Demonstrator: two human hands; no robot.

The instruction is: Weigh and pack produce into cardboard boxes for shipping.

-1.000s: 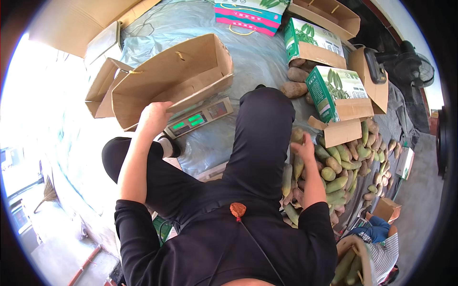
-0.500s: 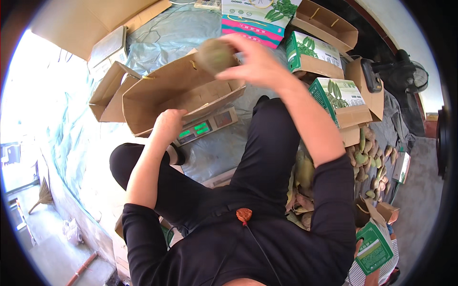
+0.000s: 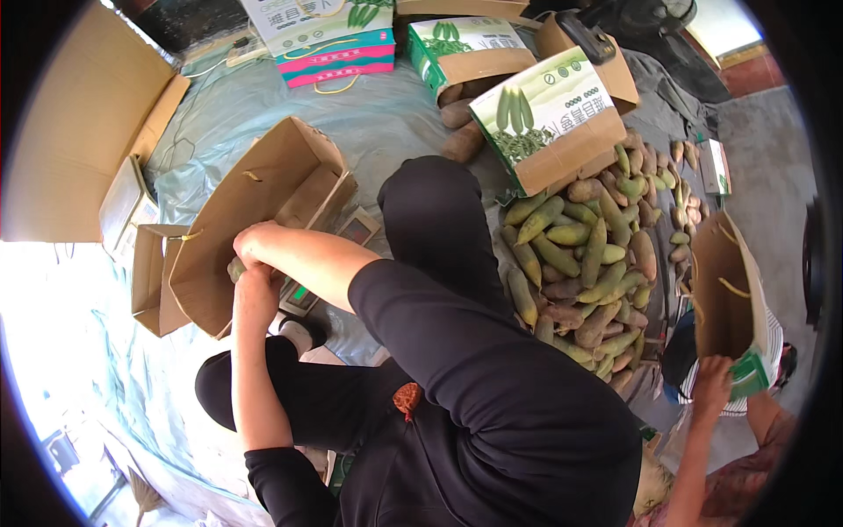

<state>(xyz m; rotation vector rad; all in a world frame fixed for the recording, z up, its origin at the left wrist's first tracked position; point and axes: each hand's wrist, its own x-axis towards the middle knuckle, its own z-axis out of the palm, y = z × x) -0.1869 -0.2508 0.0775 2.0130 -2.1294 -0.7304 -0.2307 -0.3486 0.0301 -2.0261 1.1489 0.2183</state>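
Observation:
An open brown carton (image 3: 255, 189) with yellow cord handles stands in front of me, tilted in view. My right hand (image 3: 255, 244) reaches across into its left end, closed on a green radish (image 3: 235, 269) of which only a small part shows. Right below it is my left hand (image 3: 256, 297), at the carton's near side; its fingers are hidden by the right hand and the carton. Under the carton sits a digital scale (image 3: 301, 297) with a lit green display, partly covered by my arm. To my right lies a heap of green and reddish-brown radishes (image 3: 580, 263).
Printed cartons (image 3: 553, 123) stand beyond the heap, some holding radishes. A pink and teal box stack (image 3: 338, 57) is farther back. Another small carton (image 3: 154, 277) touches the left side. At lower right a co-worker's hand (image 3: 713, 379) holds an open carton (image 3: 724, 290).
My right hand has carried the radish down and left, from above the carton into its left end beside my left hand. The view has swung right, showing the heap and the co-worker's carton.

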